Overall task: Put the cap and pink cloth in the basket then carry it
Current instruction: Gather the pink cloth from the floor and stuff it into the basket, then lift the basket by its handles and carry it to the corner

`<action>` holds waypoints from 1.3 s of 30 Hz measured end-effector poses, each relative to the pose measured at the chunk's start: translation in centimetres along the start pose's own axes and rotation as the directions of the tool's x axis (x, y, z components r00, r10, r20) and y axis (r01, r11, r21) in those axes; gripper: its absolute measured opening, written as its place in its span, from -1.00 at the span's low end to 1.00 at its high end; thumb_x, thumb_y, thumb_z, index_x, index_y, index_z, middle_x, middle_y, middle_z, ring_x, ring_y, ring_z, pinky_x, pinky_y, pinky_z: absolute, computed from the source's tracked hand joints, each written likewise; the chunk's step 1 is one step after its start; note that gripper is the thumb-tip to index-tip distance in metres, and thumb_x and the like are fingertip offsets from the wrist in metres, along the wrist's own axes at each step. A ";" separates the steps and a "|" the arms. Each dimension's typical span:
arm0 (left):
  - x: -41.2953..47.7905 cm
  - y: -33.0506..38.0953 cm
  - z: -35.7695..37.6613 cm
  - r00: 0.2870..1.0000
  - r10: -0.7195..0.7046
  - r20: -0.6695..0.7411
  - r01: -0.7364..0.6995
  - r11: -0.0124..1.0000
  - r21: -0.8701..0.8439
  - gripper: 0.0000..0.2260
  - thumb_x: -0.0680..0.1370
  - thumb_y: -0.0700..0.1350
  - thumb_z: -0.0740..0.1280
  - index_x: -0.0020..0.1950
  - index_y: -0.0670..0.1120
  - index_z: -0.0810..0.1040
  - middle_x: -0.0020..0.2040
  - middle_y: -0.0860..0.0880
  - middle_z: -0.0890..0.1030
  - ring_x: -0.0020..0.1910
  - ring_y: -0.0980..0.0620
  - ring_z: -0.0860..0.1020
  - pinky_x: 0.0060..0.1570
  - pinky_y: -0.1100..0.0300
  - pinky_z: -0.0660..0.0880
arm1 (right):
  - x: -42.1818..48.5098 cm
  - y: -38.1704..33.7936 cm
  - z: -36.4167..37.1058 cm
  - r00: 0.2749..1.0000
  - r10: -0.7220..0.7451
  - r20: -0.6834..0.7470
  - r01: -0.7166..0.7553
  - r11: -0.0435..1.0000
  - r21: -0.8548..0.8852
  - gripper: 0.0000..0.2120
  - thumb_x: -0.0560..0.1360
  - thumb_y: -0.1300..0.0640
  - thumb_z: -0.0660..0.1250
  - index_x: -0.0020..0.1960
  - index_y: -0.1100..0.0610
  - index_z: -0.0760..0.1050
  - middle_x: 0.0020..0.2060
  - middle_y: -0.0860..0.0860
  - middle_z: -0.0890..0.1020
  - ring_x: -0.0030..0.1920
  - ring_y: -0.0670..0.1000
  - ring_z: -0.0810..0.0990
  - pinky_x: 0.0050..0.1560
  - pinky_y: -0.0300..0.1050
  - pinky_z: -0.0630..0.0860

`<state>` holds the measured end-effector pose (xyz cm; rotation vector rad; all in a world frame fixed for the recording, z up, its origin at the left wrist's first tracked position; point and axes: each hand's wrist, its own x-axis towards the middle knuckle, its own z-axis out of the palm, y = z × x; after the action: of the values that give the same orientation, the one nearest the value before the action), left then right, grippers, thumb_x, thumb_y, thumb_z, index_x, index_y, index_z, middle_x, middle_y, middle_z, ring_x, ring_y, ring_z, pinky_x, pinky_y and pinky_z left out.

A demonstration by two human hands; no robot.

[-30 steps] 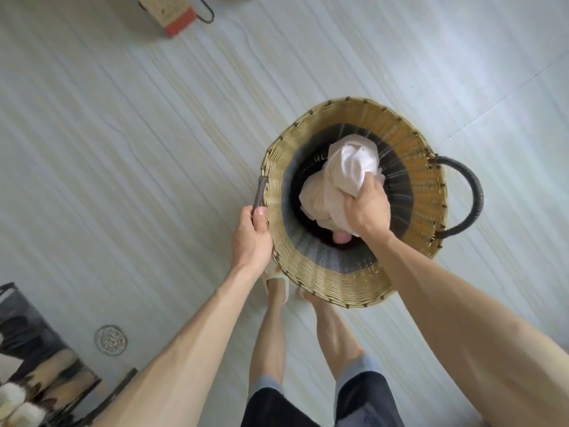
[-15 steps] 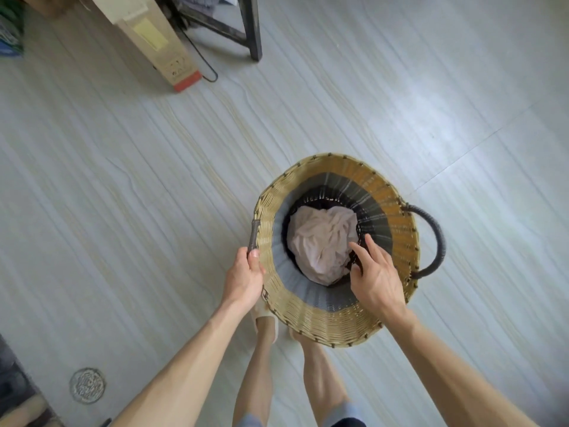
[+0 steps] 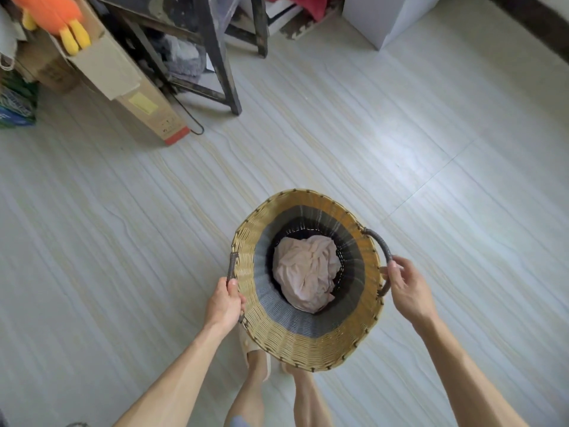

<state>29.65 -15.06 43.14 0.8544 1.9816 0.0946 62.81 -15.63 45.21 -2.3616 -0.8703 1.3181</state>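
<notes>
A round woven basket with a tan rim and grey-black inner bands stands in front of my feet. The crumpled pink cloth lies at its bottom. The cap is hidden from view. My left hand is closed around the basket's dark left handle. My right hand touches the dark right handle with thumb and fingertips, the fingers loosely curled around it.
A long cardboard box leans at the back left beside an orange plush toy. Dark wooden furniture legs stand behind it. A white box sits at the back right. Pale tiled floor surrounds the basket.
My right hand let go of the pink cloth, left the basket's inside and moved out to the right handle. The view tilted up, showing more of the room.
</notes>
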 end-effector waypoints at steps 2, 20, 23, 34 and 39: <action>0.1 0.0 0.3 1.000 -0.009 0.003 0.009 1.000 -0.005 -0.76 0.66 -0.03 0.01 0.08 -0.11 0.41 -0.27 -0.05 0.60 -0.35 0.01 0.53 -0.39 0.23 0.36 | 0.4 -0.2 0.7 1.000 -0.009 0.007 0.009 1.000 -0.009 -0.63 0.63 -0.09 0.09 0.24 0.11 0.49 0.00 0.06 0.69 0.06 0.11 0.64 0.08 0.07 0.54; -10.4 15.2 -8.7 0.882 0.318 0.348 -0.284 0.948 -0.145 -0.79 0.63 -0.16 0.14 0.05 -0.18 0.55 -0.23 -0.05 0.49 -0.36 0.03 0.40 -0.29 0.22 0.41 | -22.9 2.8 -6.4 0.847 0.407 -0.342 -0.034 0.683 0.729 -0.71 0.66 0.13 0.12 0.14 0.30 0.52 -0.26 0.11 0.50 -0.20 0.08 0.50 -0.03 0.05 0.46; -15.5 18.3 -9.9 0.799 0.403 0.446 -0.384 0.913 -0.137 -0.77 0.63 -0.16 0.14 -0.02 -0.24 0.54 -0.16 -0.01 0.50 -0.35 0.05 0.39 -0.32 0.25 0.40 | -31.0 2.8 -7.6 0.770 0.506 -0.389 0.058 0.552 0.832 -0.71 0.65 0.15 0.15 0.16 0.33 0.53 -0.25 0.09 0.49 -0.22 0.06 0.49 -0.08 -0.04 0.48; -40.1 18.9 -6.4 0.250 0.499 0.830 -0.708 0.678 -0.195 -0.78 0.64 -0.14 0.15 -0.01 -0.21 0.54 -0.35 0.01 0.42 -0.57 0.21 0.35 -0.56 0.38 0.28 | -63.3 6.6 -1.9 0.373 0.754 -0.541 0.579 0.266 0.771 -0.32 0.17 -0.32 0.50 0.03 0.20 0.58 -0.33 -0.04 0.54 -0.31 -0.08 0.55 -0.20 -0.23 0.57; -50.7 9.8 -5.2 0.011 0.329 0.944 -0.779 0.594 -0.199 -0.77 0.64 -0.13 0.16 -0.03 -0.19 0.58 -0.35 0.01 0.39 -0.46 0.11 0.29 -0.38 0.24 0.25 | -75.9 9.1 6.8 0.092 0.881 -0.463 0.715 0.266 0.647 -0.49 0.22 -0.21 0.42 -0.07 0.19 0.55 -0.35 -0.02 0.50 -0.35 -0.11 0.49 -0.26 -0.30 0.50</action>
<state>46.58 -36.81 87.12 1.5153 0.3298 -0.3144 30.31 -71.02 87.16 -1.3332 0.7129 -0.3401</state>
